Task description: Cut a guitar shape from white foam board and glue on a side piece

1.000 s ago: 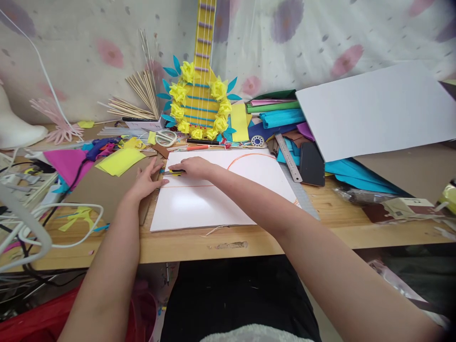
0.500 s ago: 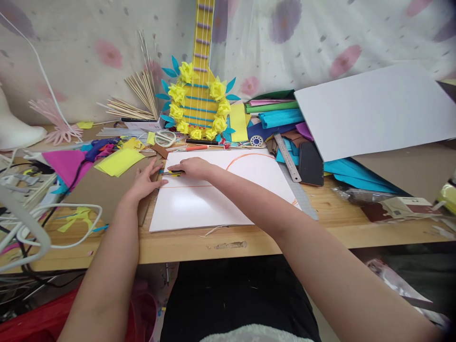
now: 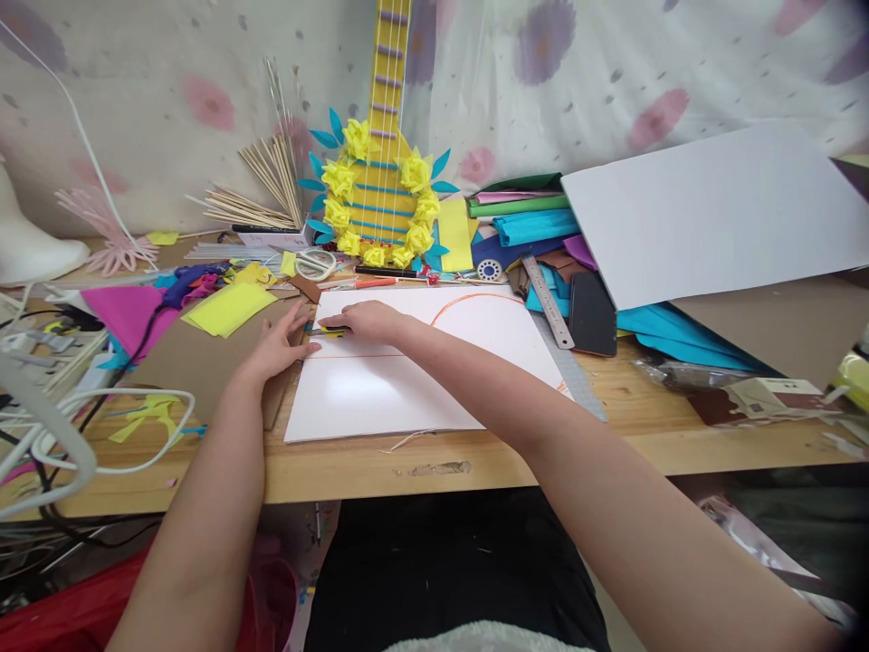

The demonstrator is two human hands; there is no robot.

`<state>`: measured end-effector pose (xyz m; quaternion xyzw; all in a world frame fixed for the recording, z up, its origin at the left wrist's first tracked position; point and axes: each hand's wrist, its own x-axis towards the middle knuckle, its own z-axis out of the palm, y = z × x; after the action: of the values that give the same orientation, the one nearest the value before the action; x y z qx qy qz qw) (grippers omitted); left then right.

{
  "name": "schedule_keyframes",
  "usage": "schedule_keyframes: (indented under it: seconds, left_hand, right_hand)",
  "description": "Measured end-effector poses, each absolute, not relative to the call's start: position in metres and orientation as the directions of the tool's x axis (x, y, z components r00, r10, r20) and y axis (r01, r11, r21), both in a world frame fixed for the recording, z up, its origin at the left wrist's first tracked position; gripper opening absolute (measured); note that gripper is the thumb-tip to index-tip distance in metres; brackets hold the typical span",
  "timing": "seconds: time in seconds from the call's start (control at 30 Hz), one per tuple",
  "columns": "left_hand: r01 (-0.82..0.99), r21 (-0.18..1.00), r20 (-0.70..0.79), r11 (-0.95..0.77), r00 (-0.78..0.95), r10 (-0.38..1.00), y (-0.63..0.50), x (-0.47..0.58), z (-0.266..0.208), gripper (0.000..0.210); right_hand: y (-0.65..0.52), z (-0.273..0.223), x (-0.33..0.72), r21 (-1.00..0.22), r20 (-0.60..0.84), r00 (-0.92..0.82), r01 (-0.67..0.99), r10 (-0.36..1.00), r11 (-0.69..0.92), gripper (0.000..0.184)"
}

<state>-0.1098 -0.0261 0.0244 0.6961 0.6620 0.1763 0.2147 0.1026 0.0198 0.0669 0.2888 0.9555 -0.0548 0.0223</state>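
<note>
A white board (image 3: pixel 380 398) with orange drawn lines and a curve lies flat on the wooden desk. My right hand (image 3: pixel 367 323) is closed on a yellow and black utility knife (image 3: pixel 334 331), its tip pointing left at the board's left edge. Beside that edge my left hand (image 3: pixel 280 344) rests with fingers apart, the thumb and fingertips touching or close to the board's side. Brown cardboard (image 3: pixel 210 362) lies under and left of my left hand. My right forearm covers part of the board.
A yellow paper guitar (image 3: pixel 380 199) stands at the back. Steel ruler (image 3: pixel 547 303), black phone (image 3: pixel 593 312) and coloured paper lie right of the board. A large white sheet (image 3: pixel 712 213) leans at the right. Cables (image 3: pixel 146 392) tangle at the left; scissors (image 3: pixel 316 263) lie behind.
Almost nothing differs. Both hands keep their places at the board's left edge, with the knife still in my right hand.
</note>
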Motion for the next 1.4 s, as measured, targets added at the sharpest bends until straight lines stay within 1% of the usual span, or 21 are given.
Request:
schedule_keyframes:
  seconds: [0.17,0.37,0.53,0.7,0.87,1.0,1.17,1.4]
  left_hand:
    - [0.850,0.521,-0.071,-0.077,0.133,0.989,-0.021,-0.107,0.030,0.092]
    - [0.856,0.514,-0.092,-0.060,0.124,0.988,-0.017,-0.110,0.028,0.093]
    - [0.882,0.469,-0.096,-0.044,0.101,0.990,-0.017,-0.110,0.027,0.091]
    - [0.883,0.469,-0.123,-0.018,0.085,0.989,-0.017,-0.109,0.028,0.091]
    - [0.878,0.478,-0.133,-0.017,0.091,0.987,-0.017,-0.108,0.029,0.086]
    - [0.870,0.492,-0.133,-0.021,0.100,0.986,-0.017,-0.109,0.029,0.085]
    - [0.859,0.511,-0.151,-0.016,0.108,0.983,-0.015,-0.110,0.029,0.085]
    - [0.854,0.521,-0.184,0.004,0.108,0.977,-0.016,-0.108,0.033,0.085]
  right_hand:
    - [0.018,0.065,0.102,-0.038,-0.056,-0.837,0.546,0.544,0.837,0.044]
    - [0.018,0.073,0.097,0.058,-0.067,-0.854,0.514,0.517,0.856,0.047]
    - [0.018,0.086,0.093,0.111,-0.133,-0.869,0.464,0.476,0.879,0.049]
    - [0.015,0.095,0.093,0.148,-0.168,-0.871,0.440,0.461,0.886,0.048]
    - [0.015,0.099,0.092,0.200,-0.220,-0.865,0.413,0.452,0.888,0.054]
    - [0.021,0.096,0.093,0.199,-0.237,-0.867,0.398,0.439,0.895,0.055]
    - [0.027,0.091,0.099,0.157,-0.210,-0.880,0.399,0.425,0.904,0.051]
    - [0.027,0.090,0.107,0.119,-0.218,-0.862,0.441,0.457,0.890,0.051]
